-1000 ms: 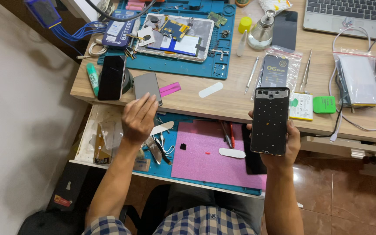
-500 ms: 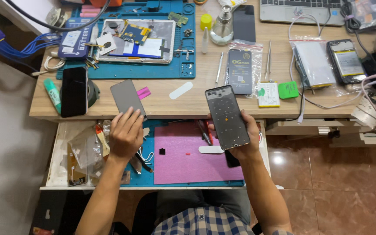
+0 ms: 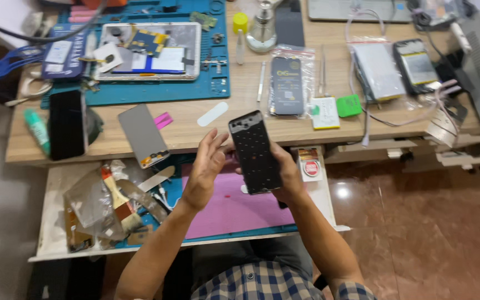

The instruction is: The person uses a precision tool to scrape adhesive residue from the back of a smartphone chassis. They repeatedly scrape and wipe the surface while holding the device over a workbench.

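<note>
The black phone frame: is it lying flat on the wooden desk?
No, the black phone frame is held up above the pink mat by the right hand, with the left hand beside it.

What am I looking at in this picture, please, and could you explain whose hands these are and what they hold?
The picture comes from a camera worn on a person's head, looking down, so both arms reaching in from the bottom are that person's own. The right hand holds a dark phone frame upright over a pull-out tray with a pink mat. The left hand is open beside the frame, fingertips at its edge. On the wooden desk lie a grey panel, a black phone, a blue work mat with an opened tablet, and bagged parts. The tray's left side holds a brush and scraps.
</note>
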